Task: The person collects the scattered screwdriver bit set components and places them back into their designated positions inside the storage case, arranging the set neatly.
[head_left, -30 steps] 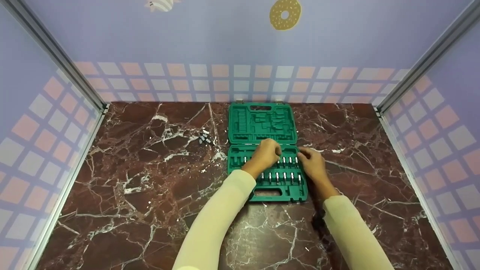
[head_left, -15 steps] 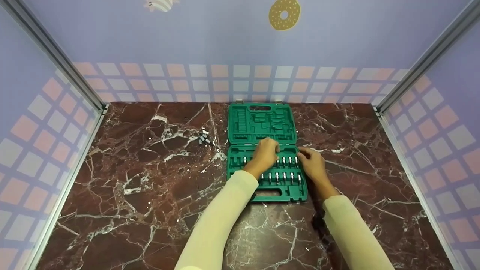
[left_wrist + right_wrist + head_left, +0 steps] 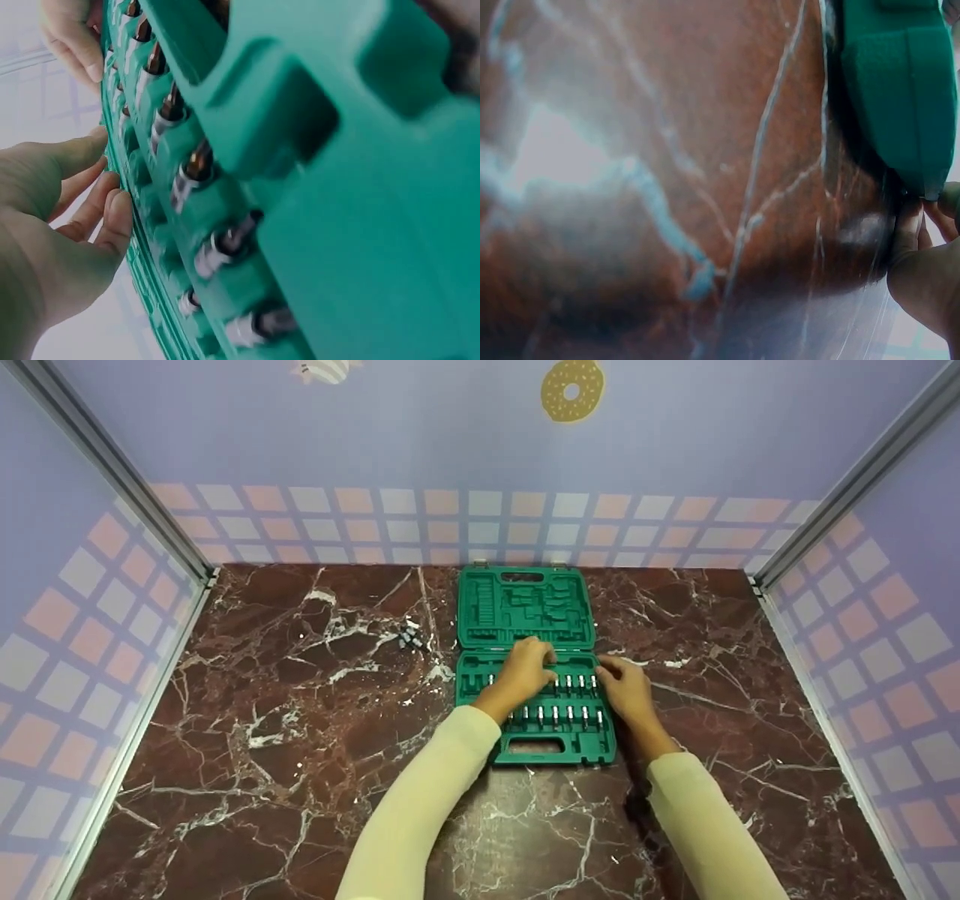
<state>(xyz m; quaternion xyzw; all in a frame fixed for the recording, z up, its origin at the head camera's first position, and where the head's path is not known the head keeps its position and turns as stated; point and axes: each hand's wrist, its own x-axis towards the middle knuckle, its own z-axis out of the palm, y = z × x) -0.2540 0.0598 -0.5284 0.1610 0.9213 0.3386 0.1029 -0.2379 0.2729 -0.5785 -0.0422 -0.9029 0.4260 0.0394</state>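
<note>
An open green tool case [image 3: 517,660] lies on the table, its lower half holding two rows of socket bits [image 3: 196,166]. Over the far row in the head view is my left hand [image 3: 525,669]. Its thumb [image 3: 79,150] stands apart from the bent fingers [image 3: 112,214], which come right up to the slots; nothing shows between them. My right hand [image 3: 626,688] holds the right edge of the case near the hinge, fingertips and thumb at the rim. In the right wrist view, the fingers [image 3: 909,221] meet the case's end.
A small pile of metal pieces [image 3: 409,635] lies left of the case on the marbled table [image 3: 300,780]. The case lid [image 3: 525,607] leans back near the rear wall [image 3: 360,521]. Side walls [image 3: 90,585] enclose the table.
My left hand has shifted slightly left over the far row, and its thumb and fingers have spread apart. My right hand and the case stay in place.
</note>
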